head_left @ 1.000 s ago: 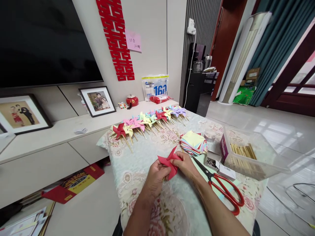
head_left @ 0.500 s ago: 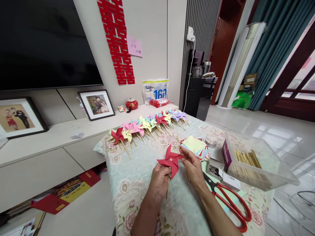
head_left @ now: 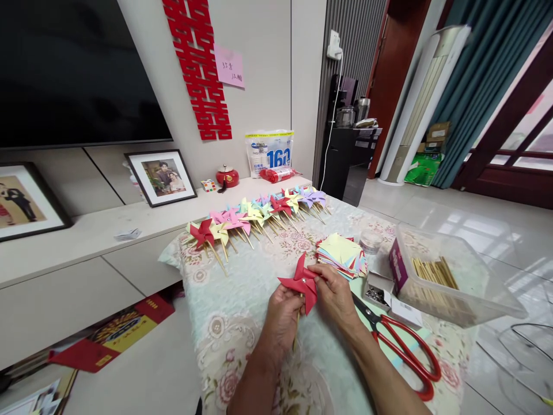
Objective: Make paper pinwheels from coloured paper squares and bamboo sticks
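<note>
A red paper pinwheel (head_left: pixel 302 282) on a thin wooden stick (head_left: pixel 296 329) stands upright between both hands above the flowered tablecloth (head_left: pixel 242 323). My left hand (head_left: pixel 283 314) is closed around the stick just under the red blades. My right hand (head_left: pixel 334 295) has its fingers pinched on the pinwheel's right blade near the centre. A stack of coloured paper squares (head_left: pixel 341 252) lies just beyond my right hand. Red-handled scissors (head_left: pixel 401 351) lie to the right of my right wrist.
A row of finished pinwheels (head_left: pixel 254 216) lies along the table's far edge. A clear plastic box of wooden sticks (head_left: pixel 436 279), a small box of pins (head_left: pixel 375 294) and a small round tub (head_left: pixel 370 239) are at the right. A low white cabinet (head_left: pixel 86 242) with framed photos stands at the left.
The red pinwheel went from being folded low between both hands to standing on its stick. My right hand let go briefly, then came back to pinch its blade.
</note>
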Demonstrator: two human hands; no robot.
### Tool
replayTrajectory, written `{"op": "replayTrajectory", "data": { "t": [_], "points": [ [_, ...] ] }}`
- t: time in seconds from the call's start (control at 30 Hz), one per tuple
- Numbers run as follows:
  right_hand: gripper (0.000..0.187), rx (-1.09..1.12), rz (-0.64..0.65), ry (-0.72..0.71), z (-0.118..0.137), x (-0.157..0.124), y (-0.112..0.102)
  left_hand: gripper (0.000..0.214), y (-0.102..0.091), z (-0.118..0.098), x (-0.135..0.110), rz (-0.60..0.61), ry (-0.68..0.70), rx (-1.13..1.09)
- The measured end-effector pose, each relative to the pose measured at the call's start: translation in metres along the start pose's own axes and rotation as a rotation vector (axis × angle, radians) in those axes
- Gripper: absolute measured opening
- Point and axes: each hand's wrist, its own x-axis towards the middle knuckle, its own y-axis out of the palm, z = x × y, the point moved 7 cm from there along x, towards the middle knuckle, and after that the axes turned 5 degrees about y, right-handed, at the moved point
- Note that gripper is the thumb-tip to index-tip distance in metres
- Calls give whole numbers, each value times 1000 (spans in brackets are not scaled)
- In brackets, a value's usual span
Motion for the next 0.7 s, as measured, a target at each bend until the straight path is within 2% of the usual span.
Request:
{"op": "replayTrajectory", "data": {
  "t": [0.17, 0.37, 0.47, 0.57, 0.7],
  "points": [
    [25, 0, 14, -5, 3, -1, 0, 32, 2, -1, -2, 16, 4, -2],
    [30, -6, -148, 114, 2, -5, -12, 32, -10, -13, 3, -134, 115, -117],
    [23, -30, -99, 109, 8, -7, -6, 31, -11, -17, 5, -158, 148, -153],
    [23, -36, -4, 74, 15, -10, 5, 32, -11, -19, 4, -168, 162, -172],
    [23, -40, 48, 29, 21, -13, 13, 31, -10, -18, 3, -146, 167, -166]
  ]
}}
